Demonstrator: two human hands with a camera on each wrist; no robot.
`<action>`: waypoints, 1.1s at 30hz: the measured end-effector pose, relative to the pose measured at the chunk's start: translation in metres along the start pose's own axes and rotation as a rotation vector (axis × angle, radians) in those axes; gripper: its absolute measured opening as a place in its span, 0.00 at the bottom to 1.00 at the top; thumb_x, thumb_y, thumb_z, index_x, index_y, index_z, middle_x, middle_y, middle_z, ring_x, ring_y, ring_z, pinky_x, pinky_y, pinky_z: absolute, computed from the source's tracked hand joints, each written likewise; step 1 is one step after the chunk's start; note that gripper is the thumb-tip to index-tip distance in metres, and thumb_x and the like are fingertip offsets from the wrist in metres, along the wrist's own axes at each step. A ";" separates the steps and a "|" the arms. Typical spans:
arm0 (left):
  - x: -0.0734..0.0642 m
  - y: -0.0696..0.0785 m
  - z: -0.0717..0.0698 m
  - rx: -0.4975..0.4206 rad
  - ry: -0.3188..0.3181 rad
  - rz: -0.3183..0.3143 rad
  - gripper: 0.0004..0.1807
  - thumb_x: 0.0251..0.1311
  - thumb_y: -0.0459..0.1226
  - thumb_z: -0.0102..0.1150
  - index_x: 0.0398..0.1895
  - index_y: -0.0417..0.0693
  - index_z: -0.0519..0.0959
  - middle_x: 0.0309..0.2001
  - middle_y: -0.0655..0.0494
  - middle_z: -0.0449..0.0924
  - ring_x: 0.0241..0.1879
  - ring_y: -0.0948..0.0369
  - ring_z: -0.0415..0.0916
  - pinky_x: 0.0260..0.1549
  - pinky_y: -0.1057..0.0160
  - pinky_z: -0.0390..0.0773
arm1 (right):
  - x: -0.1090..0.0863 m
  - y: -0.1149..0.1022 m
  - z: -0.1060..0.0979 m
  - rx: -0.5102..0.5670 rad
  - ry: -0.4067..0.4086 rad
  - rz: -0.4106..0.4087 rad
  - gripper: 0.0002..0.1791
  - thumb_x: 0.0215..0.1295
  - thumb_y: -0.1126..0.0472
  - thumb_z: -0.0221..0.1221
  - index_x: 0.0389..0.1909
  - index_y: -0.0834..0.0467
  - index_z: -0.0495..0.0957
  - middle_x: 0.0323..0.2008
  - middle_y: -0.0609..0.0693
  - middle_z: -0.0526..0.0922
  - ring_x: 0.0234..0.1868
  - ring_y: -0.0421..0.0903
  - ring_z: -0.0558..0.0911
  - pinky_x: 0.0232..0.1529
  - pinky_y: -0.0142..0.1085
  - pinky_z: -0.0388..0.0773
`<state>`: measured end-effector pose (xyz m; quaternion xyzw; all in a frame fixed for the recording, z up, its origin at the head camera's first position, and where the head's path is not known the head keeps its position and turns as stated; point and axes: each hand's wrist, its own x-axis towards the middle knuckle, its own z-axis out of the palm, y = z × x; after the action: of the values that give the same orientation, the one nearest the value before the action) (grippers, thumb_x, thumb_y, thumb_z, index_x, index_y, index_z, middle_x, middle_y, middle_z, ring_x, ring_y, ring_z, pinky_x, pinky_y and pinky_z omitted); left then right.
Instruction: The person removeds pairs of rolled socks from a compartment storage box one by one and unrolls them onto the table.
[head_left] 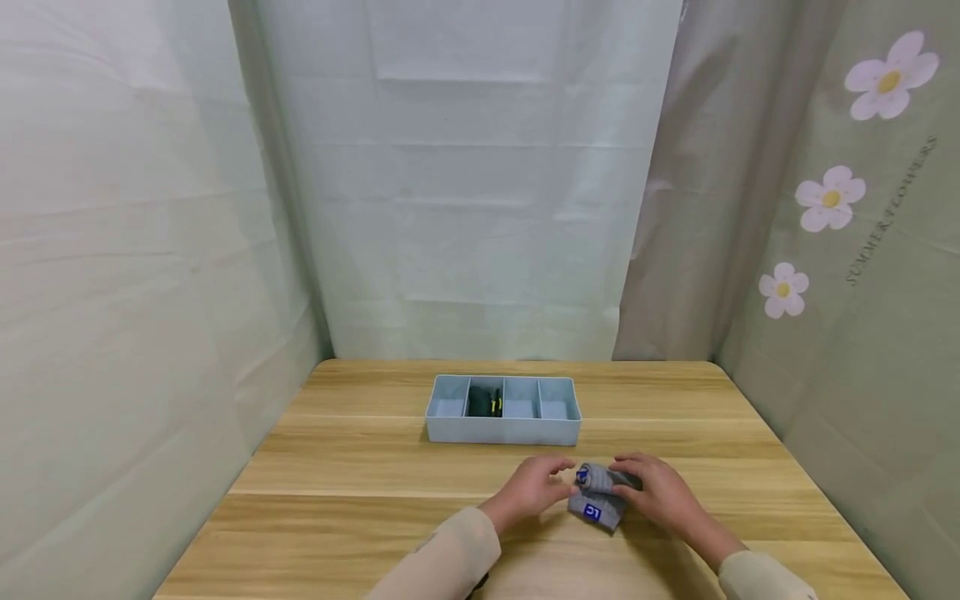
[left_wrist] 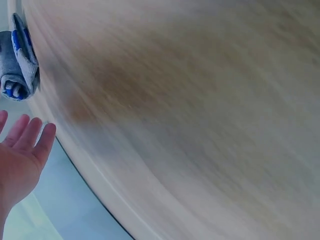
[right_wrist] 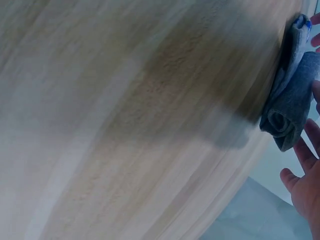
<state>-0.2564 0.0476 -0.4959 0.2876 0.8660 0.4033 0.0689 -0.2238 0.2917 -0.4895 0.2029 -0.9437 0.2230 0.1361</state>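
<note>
Only head view shows tray [head_left: 504, 431]; right hand [head_left: 663, 496] pinches grey sock [head_left: 597, 478], left hand [head_left: 528, 490] spread.

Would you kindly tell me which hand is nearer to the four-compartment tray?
Left. The left hand is just in front of the tray, toward its right end, not touching; the right hand is beyond that end, farther away, at the gray socks.

Partly hidden under right hand [head_left: 660, 493]: one end of rolled grey cloth [head_left: 595, 480]. Too small to identify: dark bundle [head_left: 480, 402] in box [head_left: 504, 431] beyond cloth, bottom behind box's front wall. Cannot tell left hand's [head_left: 528, 490] contact with cloth. Cropped by bottom edge, nearer than cloth: sleeves [head_left: 450, 552]. Cropped sideways in wrist views: cloth, hands. Blurred around cloth there: table [left_wrist: 175, 100].
</note>
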 end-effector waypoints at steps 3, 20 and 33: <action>-0.002 0.001 0.000 0.071 -0.004 0.063 0.20 0.64 0.40 0.64 0.57 0.42 0.80 0.55 0.52 0.81 0.56 0.54 0.77 0.56 0.58 0.75 | -0.003 0.003 0.000 -0.001 0.013 -0.002 0.16 0.57 0.60 0.71 0.46 0.59 0.86 0.50 0.55 0.84 0.52 0.58 0.81 0.54 0.56 0.75; -0.015 -0.001 0.008 0.429 -0.166 0.287 0.21 0.68 0.43 0.59 0.60 0.44 0.79 0.63 0.53 0.76 0.61 0.61 0.74 0.61 0.65 0.69 | -0.005 0.005 0.005 -0.033 -0.017 -0.017 0.19 0.55 0.58 0.72 0.48 0.57 0.85 0.49 0.53 0.84 0.51 0.55 0.82 0.53 0.54 0.76; -0.021 -0.001 0.011 0.599 -0.293 0.312 0.26 0.72 0.47 0.53 0.68 0.45 0.72 0.71 0.54 0.66 0.66 0.61 0.67 0.64 0.64 0.66 | 0.003 0.010 0.011 -0.012 -0.006 0.027 0.13 0.60 0.61 0.69 0.46 0.56 0.86 0.44 0.50 0.87 0.47 0.52 0.84 0.50 0.51 0.79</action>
<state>-0.2355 0.0431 -0.5065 0.4782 0.8723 0.0922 0.0429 -0.2327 0.2936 -0.5018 0.1899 -0.9481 0.2184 0.1315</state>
